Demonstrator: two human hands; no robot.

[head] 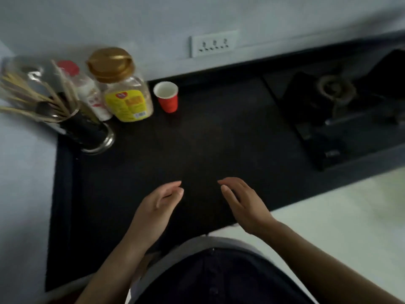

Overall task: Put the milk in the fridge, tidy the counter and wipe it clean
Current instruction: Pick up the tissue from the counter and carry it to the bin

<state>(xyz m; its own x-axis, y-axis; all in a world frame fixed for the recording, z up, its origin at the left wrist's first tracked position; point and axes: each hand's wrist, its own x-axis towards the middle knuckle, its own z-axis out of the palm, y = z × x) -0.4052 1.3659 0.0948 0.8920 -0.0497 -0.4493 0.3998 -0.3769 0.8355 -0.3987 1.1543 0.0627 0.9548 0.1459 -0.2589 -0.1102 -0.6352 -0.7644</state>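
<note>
The dark counter (197,145) fills the middle of the view. My left hand (157,205) and my right hand (241,202) hover side by side over its near part, palms facing each other, fingers loosely apart, holding nothing. At the back left stand a red paper cup (167,96), a clear jar with a gold lid and yellow label (125,86), and a white bottle with a red cap (86,88). No milk carton and no cloth show in this view.
A utensil holder (85,130) full of wooden sticks and spoons stands at the left edge. A black gas stove (335,110) occupies the right end of the counter. A wall socket (213,43) sits above. Pale floor (350,216) lies at the right.
</note>
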